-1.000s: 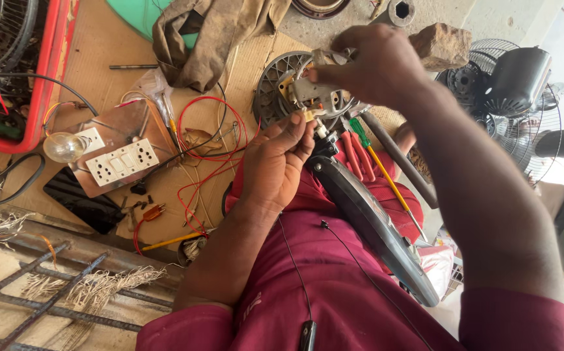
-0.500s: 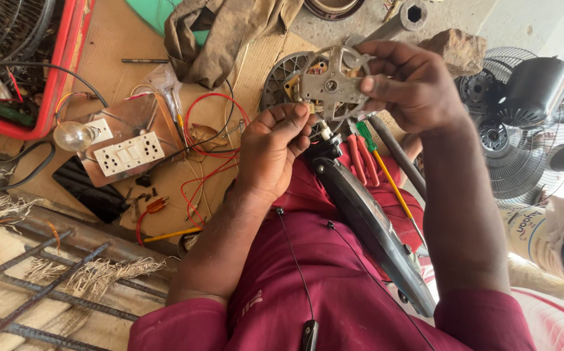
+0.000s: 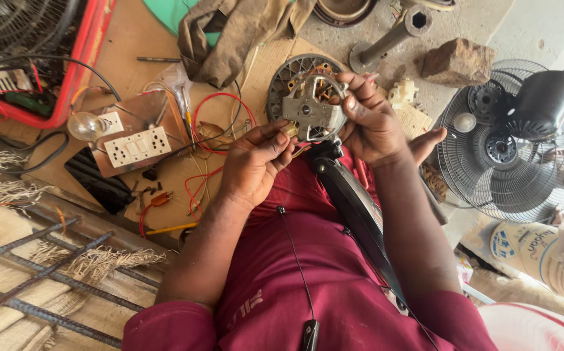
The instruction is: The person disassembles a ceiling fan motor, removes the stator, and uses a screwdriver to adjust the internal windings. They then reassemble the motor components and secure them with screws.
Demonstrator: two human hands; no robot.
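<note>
Both hands are working on a fan motor

Right hand (image 3: 366, 123) is gripping the metal motor housing (image 3: 311, 107) above the lap, while left hand (image 3: 256, 159) fingers are pinching at its lower edge, just beside the red wires (image 3: 214, 140).

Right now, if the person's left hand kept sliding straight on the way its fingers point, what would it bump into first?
The left hand points up and right at the grey metal motor end cover that the right hand holds. That cover would likely come first; its fingertips seem almost on the lower edge already, though depth is unclear.
</note>
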